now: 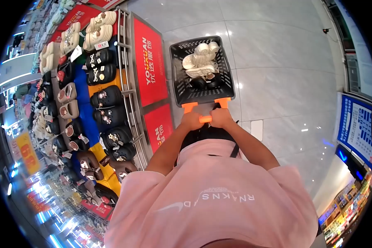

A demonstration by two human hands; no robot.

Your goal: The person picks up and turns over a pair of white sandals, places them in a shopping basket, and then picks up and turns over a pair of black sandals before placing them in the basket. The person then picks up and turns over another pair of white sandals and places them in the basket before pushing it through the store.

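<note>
My left hand (191,121) and my right hand (221,118) are both closed around the orange handle (205,119) of a black shopping basket (229,80). The basket is out in front of me, over the tiled floor. Inside it lie several cream shoes (199,61) in a heap, with a pair of black clogs (205,82) at the end nearer to me. Orange brackets (189,106) join the handle to the basket rim. My fingers are wrapped over the bar, and their undersides are hidden.
To the left, a display stand (130,82) with a metal rail carries rows of clogs and slippers (106,97). Red sign panels (149,62) face the aisle. Grey floor tiles (277,82) stretch ahead and right. A blue notice board (356,128) stands on the right.
</note>
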